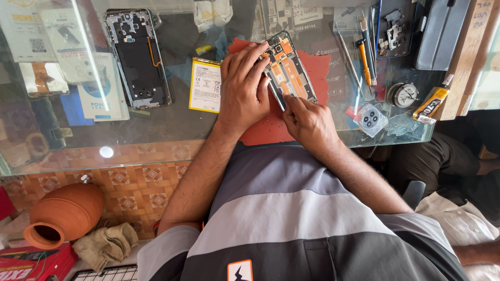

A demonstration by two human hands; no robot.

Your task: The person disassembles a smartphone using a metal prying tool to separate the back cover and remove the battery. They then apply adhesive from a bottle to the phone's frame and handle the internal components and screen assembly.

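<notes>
The left hand (244, 86) presses down on the opened phone (288, 70), steadying it on the red mat (271, 127). The right hand (308, 120) pinches a thin tool (277, 97) (tip just beside the left palm), prying the frame's edge.

- glass-topped counter (156, 125), pretty glary from the light reflections
- orange patterned tile floor (130, 192) underneath
- clay pot (65, 213) lying beside a crumpled rag (104, 244)

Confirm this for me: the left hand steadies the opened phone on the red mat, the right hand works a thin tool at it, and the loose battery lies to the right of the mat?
Not quite. In the head view the loose battery lies to the left of the red mat, not the right. Otherwise correct: the left hand steadies the opened phone and the right hand works a thin tool.
</notes>
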